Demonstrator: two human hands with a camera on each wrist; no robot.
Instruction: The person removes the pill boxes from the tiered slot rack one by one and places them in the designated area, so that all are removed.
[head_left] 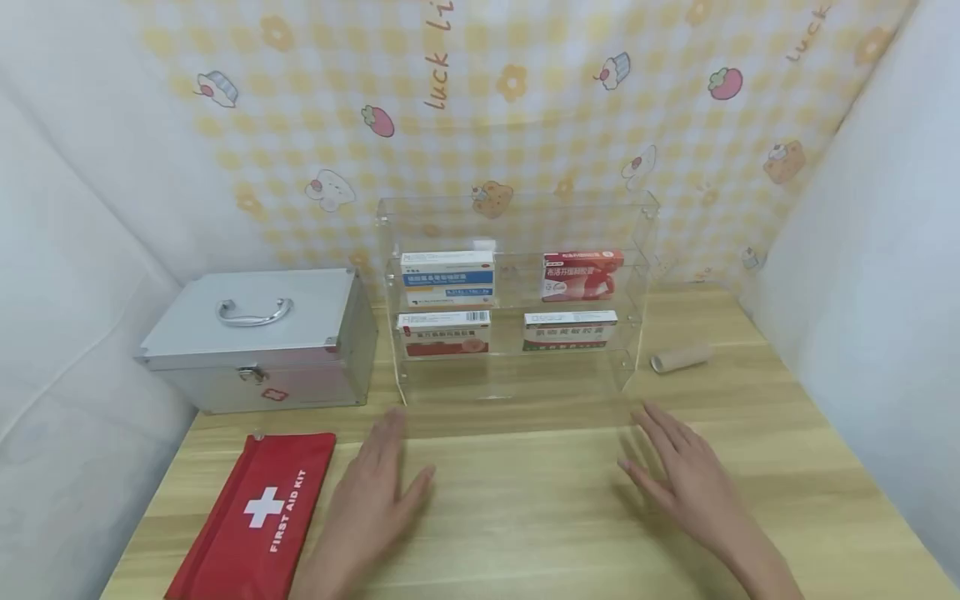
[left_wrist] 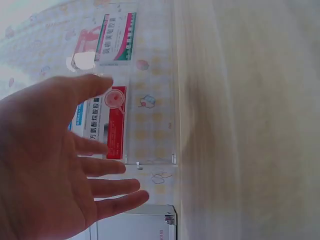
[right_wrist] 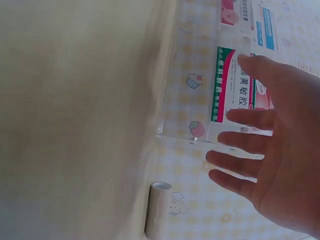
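Observation:
My left hand (head_left: 369,500) hovers over the table in front of the rack's left end, fingers straight and holding nothing. Opposite it, my right hand (head_left: 686,483) is held before the rack's right end, its fingers also spread and bare. Between and beyond them stands a clear acrylic rack (head_left: 517,388) with shelves. A blue-and-white medicine box (head_left: 448,282) and a red medicine box (head_left: 582,277) sit on the upper shelf. Below are a white-and-red medicine box (head_left: 444,337) and a white-and-green medicine box (head_left: 570,332).
On the left stands a silver metal case (head_left: 255,333) with a handle on its lid. A red first aid kit pouch (head_left: 262,517) lies in front of it, beside the left hand. A beige roll (head_left: 682,358) lies right of the rack. Behind hangs a checked cloth (head_left: 450,158).

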